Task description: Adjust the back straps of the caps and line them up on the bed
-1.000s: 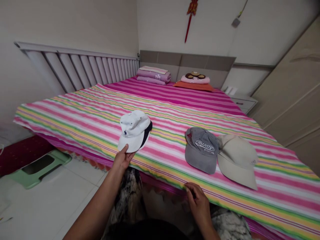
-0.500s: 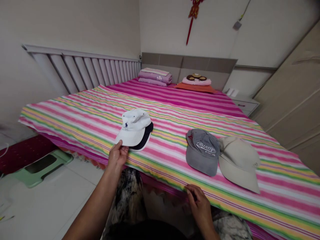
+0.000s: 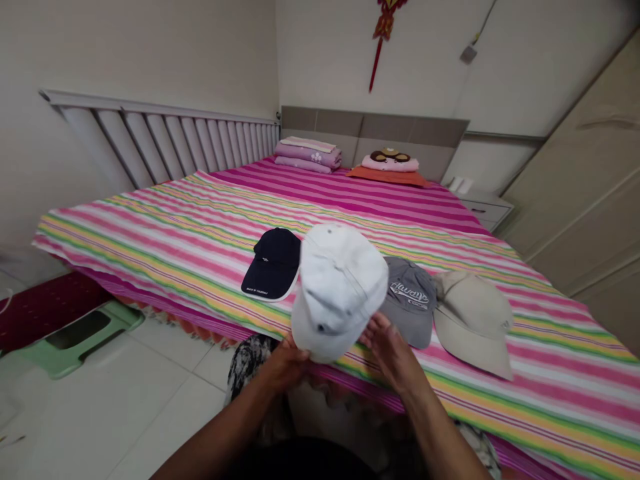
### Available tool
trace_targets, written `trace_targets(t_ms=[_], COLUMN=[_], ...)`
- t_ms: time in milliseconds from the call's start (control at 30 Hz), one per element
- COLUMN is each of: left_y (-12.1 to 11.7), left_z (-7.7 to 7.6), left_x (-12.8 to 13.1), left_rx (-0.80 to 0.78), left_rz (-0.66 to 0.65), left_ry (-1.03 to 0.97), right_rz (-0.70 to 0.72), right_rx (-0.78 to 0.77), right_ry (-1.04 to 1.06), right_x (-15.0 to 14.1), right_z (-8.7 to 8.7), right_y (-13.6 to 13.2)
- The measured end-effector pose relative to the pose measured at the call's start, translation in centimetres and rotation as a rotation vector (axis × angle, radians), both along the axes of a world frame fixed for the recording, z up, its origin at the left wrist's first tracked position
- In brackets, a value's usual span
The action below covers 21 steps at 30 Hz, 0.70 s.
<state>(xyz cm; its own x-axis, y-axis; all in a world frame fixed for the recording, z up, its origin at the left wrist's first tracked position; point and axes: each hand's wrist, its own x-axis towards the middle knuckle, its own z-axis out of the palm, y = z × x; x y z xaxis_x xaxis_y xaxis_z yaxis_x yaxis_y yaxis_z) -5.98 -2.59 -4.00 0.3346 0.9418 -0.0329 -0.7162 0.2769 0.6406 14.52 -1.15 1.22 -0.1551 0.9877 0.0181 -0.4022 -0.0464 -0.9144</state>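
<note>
A white baseball cap (image 3: 340, 287) is held up over the front edge of the bed, its crown toward me and its brim low on the left. My left hand (image 3: 287, 363) is closed on the brim. At the cap's lower right edge is my right hand (image 3: 387, 343), fingers apart and the tips at the fabric; whether they touch it is unclear. A navy cap (image 3: 273, 263) with a white brim edge lies left of the white one. To the right, a grey cap (image 3: 413, 300) with white lettering is partly covered by the white cap and sits against a beige cap (image 3: 473, 320).
The bed carries a striped sheet (image 3: 165, 233). Folded purple bedding (image 3: 310, 157) and an orange pillow (image 3: 385, 175) lie near the headboard (image 3: 415, 137). A white railing (image 3: 170, 143) runs along the left, and a green stool (image 3: 80, 340) stands on the floor.
My left hand has lifted the white cap off the navy one and brought it right and closer, uncovering the navy cap. My right hand has risen from the bed edge to the white cap.
</note>
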Motion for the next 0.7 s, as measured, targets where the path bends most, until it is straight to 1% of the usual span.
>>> trace_targets(t_ms=[67,133,200,300,400,533,633,700], left_y=[-0.7,-0.7,-0.4,0.6,1.5,1.9,1.7,1.4], left_z=[-1.4,-1.8,-1.3,0.3,1.6,2.1,2.2,2.4], left_x=[0.2,-0.2,-0.8,-1.6,-1.6,-0.8,-0.3,-0.1], left_rx=[0.001,0.004,0.002,-0.004,0.024,0.040,0.021,0.000], left_rz=[-0.131,-0.201,-0.205,-0.183,-0.239,-0.305,-0.324,-0.324], left_ry=[0.073,0.104,0.089,0.080,0.093,0.038,-0.030,-0.057], right_rz=[-0.099,-0.184,-0.203,-0.189,-0.153,-0.123,-0.104,-0.075], right_rx=[-0.019,-0.027,-0.039,-0.071,-0.067,-0.092,-0.130,-0.123], right_ry=[0.169,0.247,0.253,0.185,0.088,0.062,0.061,0.025], right_x=[0.0,0.1,0.2,0.2,0.0,0.6,1.6,2.3], right_z=[0.9,1.0,0.5,-0.6,-1.3,-1.4,-1.2,-1.1], right_y=[0.7,0.8,0.2,-0.9,-1.8,-2.3,-2.5,-2.8])
